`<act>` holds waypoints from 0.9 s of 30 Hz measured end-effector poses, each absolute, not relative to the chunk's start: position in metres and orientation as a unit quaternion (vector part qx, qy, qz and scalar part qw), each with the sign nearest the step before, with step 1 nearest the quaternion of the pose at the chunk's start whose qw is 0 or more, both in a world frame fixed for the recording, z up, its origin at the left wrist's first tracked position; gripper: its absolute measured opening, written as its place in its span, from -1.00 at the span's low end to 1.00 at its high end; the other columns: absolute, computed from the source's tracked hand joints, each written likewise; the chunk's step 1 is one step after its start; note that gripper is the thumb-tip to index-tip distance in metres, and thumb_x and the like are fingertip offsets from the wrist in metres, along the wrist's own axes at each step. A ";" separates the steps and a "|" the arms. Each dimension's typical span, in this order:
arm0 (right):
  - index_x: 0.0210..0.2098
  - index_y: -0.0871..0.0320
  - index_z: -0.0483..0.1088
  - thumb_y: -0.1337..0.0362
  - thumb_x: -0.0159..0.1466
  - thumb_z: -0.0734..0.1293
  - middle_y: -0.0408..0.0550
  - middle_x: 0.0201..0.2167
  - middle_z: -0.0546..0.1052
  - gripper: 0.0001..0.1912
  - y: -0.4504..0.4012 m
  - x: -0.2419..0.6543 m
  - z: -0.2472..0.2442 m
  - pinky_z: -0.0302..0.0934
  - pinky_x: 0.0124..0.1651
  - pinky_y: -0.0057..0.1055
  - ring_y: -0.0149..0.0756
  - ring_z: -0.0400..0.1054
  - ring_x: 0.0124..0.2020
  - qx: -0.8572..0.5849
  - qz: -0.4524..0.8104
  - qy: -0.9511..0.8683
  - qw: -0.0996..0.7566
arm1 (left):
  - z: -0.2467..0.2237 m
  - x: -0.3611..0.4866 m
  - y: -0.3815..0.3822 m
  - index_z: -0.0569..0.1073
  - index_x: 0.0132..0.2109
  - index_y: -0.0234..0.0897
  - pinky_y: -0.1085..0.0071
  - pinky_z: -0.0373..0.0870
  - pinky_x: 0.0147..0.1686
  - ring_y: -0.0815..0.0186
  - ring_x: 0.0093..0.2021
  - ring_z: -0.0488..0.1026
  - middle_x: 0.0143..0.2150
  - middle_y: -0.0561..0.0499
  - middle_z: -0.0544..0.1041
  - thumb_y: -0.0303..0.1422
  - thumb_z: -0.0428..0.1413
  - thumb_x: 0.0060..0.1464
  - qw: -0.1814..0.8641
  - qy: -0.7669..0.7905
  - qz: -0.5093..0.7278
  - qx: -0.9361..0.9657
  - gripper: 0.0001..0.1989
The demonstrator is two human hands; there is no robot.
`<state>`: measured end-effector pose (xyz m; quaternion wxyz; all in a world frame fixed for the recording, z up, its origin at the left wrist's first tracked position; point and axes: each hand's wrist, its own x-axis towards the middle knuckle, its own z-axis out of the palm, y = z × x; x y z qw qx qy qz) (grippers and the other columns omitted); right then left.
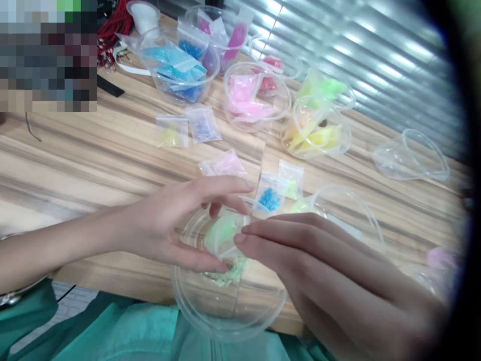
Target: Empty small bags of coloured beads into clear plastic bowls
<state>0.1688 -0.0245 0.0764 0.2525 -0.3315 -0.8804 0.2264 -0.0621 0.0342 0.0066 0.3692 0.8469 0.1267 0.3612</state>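
Note:
My left hand (pixel 176 215) reaches over a clear plastic tub (pixel 229 328) with its thumb and fingers spread apart. My right hand (pixel 323 265) is closed, its fingertips pinching the edge of a small clear zip bag (pixel 221 235) with pale green contents. The bag is tilted inside the tub's opening, between the two hands. Below it, pale green shreds (pixel 225 273) lie at the bottom of the tub. Part of the bag's edge is hidden by my right fingertips.
Small bags with yellow (pixel 171 136), lilac (pixel 204 125), pink (pixel 225 163) and blue bits (pixel 269 199) lie beyond my hands. Farther back stand clear tubs with blue packets (pixel 176 75), pink packets (pixel 244 100) and yellow packets (pixel 319 138). A clear tub (pixel 409 158) sits at right.

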 end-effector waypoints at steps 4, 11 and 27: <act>-0.09 0.36 0.49 0.49 0.42 0.19 0.05 -0.14 0.60 -0.77 -0.025 0.162 0.066 0.44 0.04 -0.49 -0.30 0.47 -0.03 -0.323 0.161 -0.894 0.266 | 0.010 -0.063 0.034 -0.01 0.44 -0.25 0.37 0.61 -0.21 0.23 -0.07 0.62 0.02 -0.08 0.60 -0.29 0.38 0.03 0.338 0.123 0.354 0.864 -0.01; -0.10 0.37 0.50 0.49 0.43 0.17 0.06 -0.17 0.63 -0.73 -0.030 0.153 0.066 0.48 0.02 -0.38 -0.23 0.49 -0.08 -0.333 0.102 -0.912 0.216 | 0.009 -0.064 0.031 0.02 0.39 -0.35 0.28 0.56 0.00 0.25 -0.01 0.59 0.01 -0.09 0.57 -0.26 0.33 0.11 0.349 0.140 0.340 0.862 -0.12; -0.31 0.31 0.52 0.52 0.39 0.18 0.02 -0.31 0.58 -0.72 -0.029 0.151 0.060 0.48 -0.17 -0.41 -0.28 0.44 -0.29 -0.316 0.116 -0.912 0.236 | 0.005 -0.064 0.027 0.09 0.40 -0.13 0.36 0.51 -0.01 0.22 -0.02 0.59 0.02 -0.01 0.58 -0.19 0.30 0.13 0.409 0.163 0.338 0.832 -0.18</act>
